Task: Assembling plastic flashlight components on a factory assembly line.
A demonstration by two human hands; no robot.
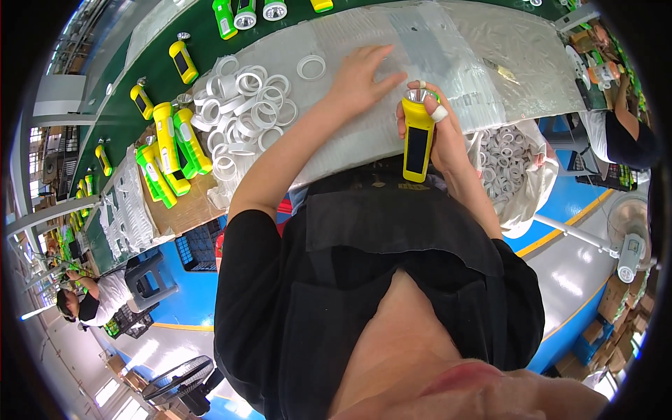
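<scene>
My right hand (449, 140) is closed around a yellow flashlight (418, 148) with a dark panel on its side. The flashlight stands roughly upright near the table's front edge, its silvery reflector at the far end. White wraps cover parts of two fingers on that hand. To its left, my left hand (358, 82) is open above the table, fingers apart and nothing in it. A single white ring (311, 67) lies just left of that hand. Farther left is a loose pile of white rings (245, 105), some overlapping.
Yellow and green flashlights (166, 136) lie grouped at the left on cardboard, with more along the green work surface (203, 52). A white sack (521, 220) full of rings hangs at the right of the table. Other people sit at far left and far right.
</scene>
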